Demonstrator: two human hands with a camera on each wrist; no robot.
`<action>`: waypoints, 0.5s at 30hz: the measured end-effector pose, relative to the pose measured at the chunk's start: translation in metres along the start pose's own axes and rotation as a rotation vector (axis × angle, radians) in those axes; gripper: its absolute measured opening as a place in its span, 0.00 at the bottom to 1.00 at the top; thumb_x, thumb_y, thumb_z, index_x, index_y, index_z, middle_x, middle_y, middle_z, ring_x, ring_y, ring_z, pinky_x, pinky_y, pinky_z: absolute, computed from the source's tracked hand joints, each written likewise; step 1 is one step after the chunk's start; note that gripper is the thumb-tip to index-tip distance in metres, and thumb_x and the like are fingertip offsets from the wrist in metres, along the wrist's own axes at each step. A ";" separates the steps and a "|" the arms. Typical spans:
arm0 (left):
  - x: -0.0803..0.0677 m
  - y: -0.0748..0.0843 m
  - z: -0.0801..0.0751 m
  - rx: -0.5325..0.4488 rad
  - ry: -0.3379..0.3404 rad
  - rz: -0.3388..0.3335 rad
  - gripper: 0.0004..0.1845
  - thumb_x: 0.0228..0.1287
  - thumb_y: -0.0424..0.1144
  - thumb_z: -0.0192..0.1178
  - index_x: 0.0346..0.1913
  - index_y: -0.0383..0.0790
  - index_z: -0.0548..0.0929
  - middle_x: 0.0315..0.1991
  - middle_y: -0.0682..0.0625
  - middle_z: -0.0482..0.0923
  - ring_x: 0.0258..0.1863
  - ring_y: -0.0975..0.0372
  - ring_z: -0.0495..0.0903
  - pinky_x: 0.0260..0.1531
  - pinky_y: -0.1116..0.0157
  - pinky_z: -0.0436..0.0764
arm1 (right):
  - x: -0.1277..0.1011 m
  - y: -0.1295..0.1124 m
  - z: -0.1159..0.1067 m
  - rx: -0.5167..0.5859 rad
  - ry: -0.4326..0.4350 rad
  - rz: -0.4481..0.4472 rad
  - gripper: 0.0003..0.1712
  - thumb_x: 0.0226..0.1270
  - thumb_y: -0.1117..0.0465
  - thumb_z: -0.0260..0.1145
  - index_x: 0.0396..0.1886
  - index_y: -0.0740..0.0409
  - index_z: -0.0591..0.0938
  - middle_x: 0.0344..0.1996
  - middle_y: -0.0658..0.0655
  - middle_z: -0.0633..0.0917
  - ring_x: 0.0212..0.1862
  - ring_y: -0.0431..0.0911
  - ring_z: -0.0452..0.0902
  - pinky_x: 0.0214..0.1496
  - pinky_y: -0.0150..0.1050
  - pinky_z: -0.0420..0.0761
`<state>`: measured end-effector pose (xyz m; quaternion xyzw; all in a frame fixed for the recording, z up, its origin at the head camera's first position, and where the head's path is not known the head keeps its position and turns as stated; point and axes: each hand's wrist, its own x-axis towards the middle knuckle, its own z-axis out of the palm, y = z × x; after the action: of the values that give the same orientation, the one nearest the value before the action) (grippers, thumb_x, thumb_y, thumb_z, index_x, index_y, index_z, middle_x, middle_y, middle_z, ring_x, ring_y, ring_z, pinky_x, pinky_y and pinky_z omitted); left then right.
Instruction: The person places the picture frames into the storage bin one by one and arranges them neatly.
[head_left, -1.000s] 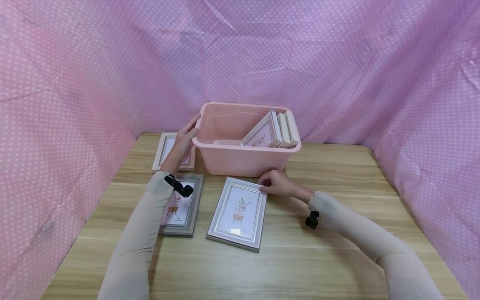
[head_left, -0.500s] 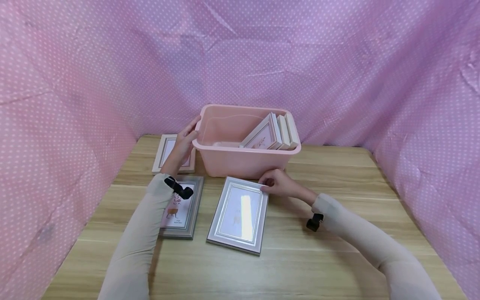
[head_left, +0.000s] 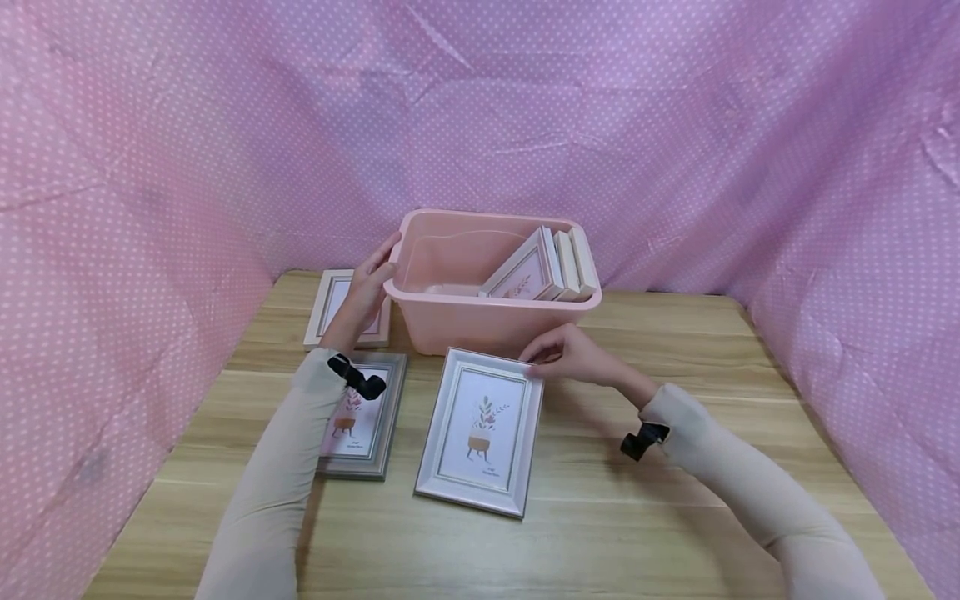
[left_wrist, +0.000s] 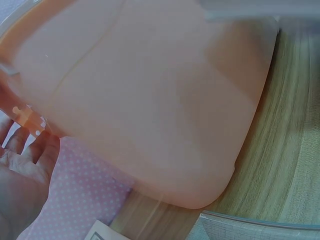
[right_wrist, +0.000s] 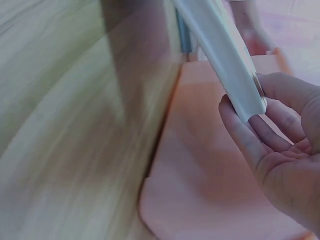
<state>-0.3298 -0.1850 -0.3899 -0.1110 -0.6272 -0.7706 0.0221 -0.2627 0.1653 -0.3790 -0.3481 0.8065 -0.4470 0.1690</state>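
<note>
My left hand point(head_left: 365, 293) grips the left rim of a pink plastic bin point(head_left: 487, 325); the left wrist view shows its fingertips point(left_wrist: 48, 150) at the rim. Between thumb and fingers, my right hand point(head_left: 573, 357) pinches the upper right corner of a silver-white picture frame point(head_left: 528, 433). That corner is lifted and the frame tilts, its near edge low by the table; it shows a potted-plant print. In the right wrist view, the frame's pale edge point(right_wrist: 230, 65) sits between the thumb and fingers of the right hand point(right_wrist: 285, 135).
Several picture frames point(head_left: 517, 275) lean at the right end inside the bin. A grey frame point(head_left: 390, 417) lies on the wooden table point(head_left: 637, 517), partly under my left forearm. A cream frame point(head_left: 318, 308) lies behind it, left of the bin. Pink dotted cloth point(head_left: 480, 108) surrounds the table.
My right hand has risen slightly and raised the far right corner of the silver-white picture frame, which now tilts up. The left hand and the bin stay in place.
</note>
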 end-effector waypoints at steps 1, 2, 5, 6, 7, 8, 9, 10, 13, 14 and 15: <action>0.000 0.000 0.000 0.000 0.000 0.001 0.30 0.66 0.29 0.45 0.72 0.39 0.56 0.74 0.47 0.50 0.73 0.56 0.52 0.71 0.59 0.56 | -0.001 -0.004 -0.001 0.012 -0.006 0.006 0.09 0.55 0.70 0.69 0.37 0.66 0.85 0.34 0.63 0.87 0.38 0.53 0.83 0.39 0.38 0.85; 0.000 0.000 0.000 0.003 0.001 0.003 0.30 0.66 0.30 0.45 0.72 0.39 0.56 0.74 0.47 0.50 0.73 0.57 0.52 0.71 0.59 0.56 | -0.001 -0.007 -0.003 0.023 -0.011 0.008 0.10 0.55 0.70 0.69 0.38 0.66 0.85 0.35 0.63 0.87 0.38 0.54 0.83 0.39 0.37 0.85; 0.000 0.000 -0.001 0.022 -0.002 0.009 0.30 0.67 0.30 0.45 0.72 0.39 0.56 0.74 0.47 0.50 0.73 0.57 0.52 0.71 0.59 0.56 | -0.003 -0.015 -0.006 0.042 -0.013 0.017 0.11 0.55 0.70 0.69 0.40 0.65 0.85 0.35 0.63 0.87 0.39 0.55 0.83 0.37 0.34 0.84; 0.000 0.000 -0.001 0.023 -0.006 0.011 0.30 0.67 0.30 0.45 0.72 0.39 0.55 0.74 0.47 0.50 0.73 0.57 0.51 0.71 0.59 0.56 | -0.003 -0.017 -0.007 0.045 -0.011 0.018 0.11 0.55 0.70 0.69 0.40 0.65 0.85 0.35 0.63 0.87 0.38 0.55 0.83 0.37 0.33 0.84; 0.000 0.000 -0.001 0.020 -0.010 0.013 0.31 0.67 0.30 0.45 0.72 0.38 0.55 0.75 0.47 0.49 0.73 0.57 0.51 0.71 0.59 0.56 | -0.004 -0.019 -0.007 0.048 -0.007 0.020 0.11 0.55 0.70 0.69 0.40 0.64 0.85 0.35 0.63 0.87 0.38 0.55 0.83 0.36 0.33 0.84; 0.000 0.000 -0.001 0.019 -0.013 0.014 0.31 0.67 0.30 0.45 0.72 0.38 0.55 0.75 0.47 0.49 0.73 0.57 0.51 0.71 0.59 0.55 | -0.004 -0.020 -0.008 0.049 -0.002 0.020 0.11 0.55 0.70 0.69 0.40 0.64 0.85 0.35 0.63 0.87 0.37 0.55 0.83 0.35 0.33 0.84; 0.000 0.000 -0.001 0.017 -0.017 0.015 0.31 0.67 0.30 0.45 0.72 0.38 0.55 0.75 0.47 0.48 0.73 0.57 0.50 0.71 0.59 0.55 | -0.005 -0.022 -0.009 0.051 0.004 0.017 0.11 0.55 0.70 0.69 0.40 0.64 0.85 0.35 0.63 0.87 0.37 0.55 0.84 0.35 0.33 0.84; 0.000 0.000 -0.001 0.016 -0.019 0.013 0.31 0.66 0.30 0.45 0.72 0.38 0.54 0.75 0.48 0.48 0.73 0.58 0.50 0.71 0.59 0.55 | -0.005 -0.024 -0.010 0.051 0.012 0.010 0.11 0.55 0.70 0.69 0.40 0.64 0.85 0.35 0.62 0.87 0.37 0.54 0.84 0.35 0.33 0.84; 0.001 -0.001 -0.002 0.011 -0.024 0.013 0.31 0.66 0.30 0.45 0.72 0.38 0.54 0.75 0.48 0.47 0.73 0.58 0.49 0.71 0.60 0.54 | -0.006 -0.031 -0.012 0.061 0.029 -0.018 0.11 0.55 0.71 0.69 0.40 0.66 0.85 0.37 0.63 0.87 0.38 0.53 0.84 0.37 0.35 0.84; 0.001 -0.002 -0.002 0.010 -0.023 0.013 0.31 0.66 0.30 0.45 0.72 0.38 0.54 0.75 0.48 0.47 0.73 0.59 0.49 0.71 0.60 0.54 | -0.006 -0.033 -0.013 0.061 0.035 -0.030 0.11 0.54 0.71 0.69 0.40 0.67 0.85 0.38 0.63 0.87 0.38 0.53 0.84 0.39 0.36 0.85; 0.002 -0.003 -0.003 0.006 -0.023 0.014 0.31 0.67 0.30 0.45 0.72 0.38 0.55 0.75 0.48 0.47 0.74 0.59 0.49 0.71 0.60 0.54 | -0.006 -0.036 -0.014 0.057 0.042 -0.043 0.11 0.54 0.72 0.69 0.40 0.68 0.85 0.39 0.63 0.86 0.39 0.52 0.84 0.40 0.37 0.85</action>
<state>-0.3329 -0.1868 -0.3928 -0.1242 -0.6289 -0.7672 0.0208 -0.2516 0.1654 -0.3413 -0.3510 0.7891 -0.4806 0.1522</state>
